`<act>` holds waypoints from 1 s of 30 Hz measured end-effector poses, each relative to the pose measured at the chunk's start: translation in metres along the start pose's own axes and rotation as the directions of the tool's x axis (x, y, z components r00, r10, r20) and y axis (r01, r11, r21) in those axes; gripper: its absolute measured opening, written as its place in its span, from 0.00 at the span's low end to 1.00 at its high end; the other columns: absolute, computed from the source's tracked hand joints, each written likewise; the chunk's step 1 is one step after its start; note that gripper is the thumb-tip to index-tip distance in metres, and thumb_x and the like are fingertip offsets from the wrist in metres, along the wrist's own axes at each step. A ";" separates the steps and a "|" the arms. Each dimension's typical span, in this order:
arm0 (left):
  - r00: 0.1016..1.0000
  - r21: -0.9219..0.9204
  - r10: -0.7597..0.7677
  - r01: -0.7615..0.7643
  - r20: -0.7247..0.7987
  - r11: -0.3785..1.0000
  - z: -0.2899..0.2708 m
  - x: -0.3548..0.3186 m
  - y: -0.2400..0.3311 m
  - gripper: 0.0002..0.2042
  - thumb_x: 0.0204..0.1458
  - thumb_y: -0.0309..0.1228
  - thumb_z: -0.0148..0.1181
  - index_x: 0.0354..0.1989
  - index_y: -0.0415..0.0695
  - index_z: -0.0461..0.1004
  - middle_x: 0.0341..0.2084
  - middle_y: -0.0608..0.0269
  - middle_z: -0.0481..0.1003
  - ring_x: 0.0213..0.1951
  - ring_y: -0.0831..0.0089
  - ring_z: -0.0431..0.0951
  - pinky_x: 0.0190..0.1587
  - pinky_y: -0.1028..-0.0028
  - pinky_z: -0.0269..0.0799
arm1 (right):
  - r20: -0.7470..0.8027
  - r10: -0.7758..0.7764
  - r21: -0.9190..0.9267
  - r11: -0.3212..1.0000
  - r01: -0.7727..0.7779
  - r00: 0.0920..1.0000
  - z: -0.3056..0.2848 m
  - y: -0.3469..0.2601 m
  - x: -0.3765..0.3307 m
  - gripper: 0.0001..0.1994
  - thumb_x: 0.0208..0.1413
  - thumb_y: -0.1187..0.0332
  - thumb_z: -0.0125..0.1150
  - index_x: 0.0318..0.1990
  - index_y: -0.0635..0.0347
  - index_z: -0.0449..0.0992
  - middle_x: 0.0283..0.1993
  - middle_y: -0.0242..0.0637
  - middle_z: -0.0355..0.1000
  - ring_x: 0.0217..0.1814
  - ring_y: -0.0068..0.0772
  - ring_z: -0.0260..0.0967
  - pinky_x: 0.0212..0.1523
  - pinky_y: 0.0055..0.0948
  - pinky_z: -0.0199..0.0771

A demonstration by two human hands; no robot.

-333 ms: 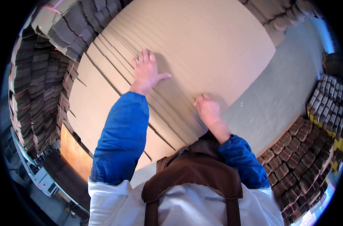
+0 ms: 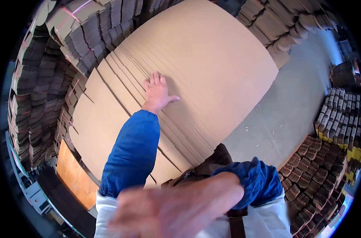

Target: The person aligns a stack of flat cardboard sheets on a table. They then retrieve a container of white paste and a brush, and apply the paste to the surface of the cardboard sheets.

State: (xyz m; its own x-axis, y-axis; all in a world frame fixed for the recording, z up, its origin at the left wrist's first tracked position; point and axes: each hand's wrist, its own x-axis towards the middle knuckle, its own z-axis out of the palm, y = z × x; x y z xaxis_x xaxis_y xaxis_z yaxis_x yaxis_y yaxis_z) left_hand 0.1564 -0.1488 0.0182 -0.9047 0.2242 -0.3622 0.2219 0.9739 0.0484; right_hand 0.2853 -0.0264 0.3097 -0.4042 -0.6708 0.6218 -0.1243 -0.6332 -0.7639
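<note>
At the far left, bundled stacks of flattened cardboard (image 2: 38, 99) rise in columns, some tied with pink strapping. Just right of them lies a large fanned pile of cardboard sheets (image 2: 212, 67), overlapping like shingles and filling the middle of the view. The left hand (image 2: 156, 92) lies flat on these sheets, palm down, fingers together and thumb spread out, holding nothing; its arm wears a blue sleeve (image 2: 129, 158). Low in the centre, the right hand (image 2: 156, 216) is close to the camera and blurred, clear of the sheets; it looks spread and empty, though the blur hides the fingers. Right of the pile is bare grey floor (image 2: 291, 111), and beyond it more stacked bundles (image 2: 339, 119).
</note>
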 end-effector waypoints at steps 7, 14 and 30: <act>1.000 -0.010 0.019 -0.019 0.014 1.000 -0.003 0.005 0.013 0.54 0.37 0.61 0.74 0.66 0.34 0.60 0.71 0.38 0.51 0.74 0.48 0.47 0.70 0.45 0.45 | -0.168 -0.266 -0.090 0.963 0.254 0.949 0.037 -0.010 -0.017 0.08 0.62 0.64 0.52 0.34 0.57 0.70 0.38 0.37 0.65 0.34 0.33 0.62 0.39 0.35 0.63; 0.999 0.003 -0.023 0.023 -0.030 1.000 -0.007 -0.005 -0.004 0.55 0.34 0.62 0.74 0.66 0.35 0.60 0.71 0.41 0.53 0.74 0.51 0.48 0.70 0.44 0.45 | -0.422 0.106 -0.626 0.685 -0.374 0.900 -0.074 0.048 -0.125 0.14 0.62 0.68 0.56 0.52 0.63 0.73 0.59 0.46 0.68 0.63 0.46 0.63 0.63 0.51 0.63; 0.883 -0.087 0.270 -0.325 -0.384 0.942 0.017 -0.004 -0.019 0.28 0.48 0.47 0.70 0.53 0.44 0.72 0.59 0.55 0.67 0.64 0.56 0.64 0.67 0.49 0.55 | -0.828 0.279 -0.548 -0.217 -0.807 0.487 -0.142 0.239 -0.222 0.32 0.61 0.54 0.60 0.72 0.46 0.61 0.79 0.43 0.43 0.83 0.48 0.33 0.71 0.75 0.34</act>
State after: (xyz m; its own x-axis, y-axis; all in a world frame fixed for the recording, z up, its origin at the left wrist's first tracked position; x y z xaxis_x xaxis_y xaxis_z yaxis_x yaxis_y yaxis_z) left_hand 0.1618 -0.1684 0.0027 -0.8787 0.4747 0.0503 0.4717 0.8473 0.2442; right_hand 0.2171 0.0258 -0.0354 -0.9816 -0.1837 -0.0528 -0.1436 0.8910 -0.4308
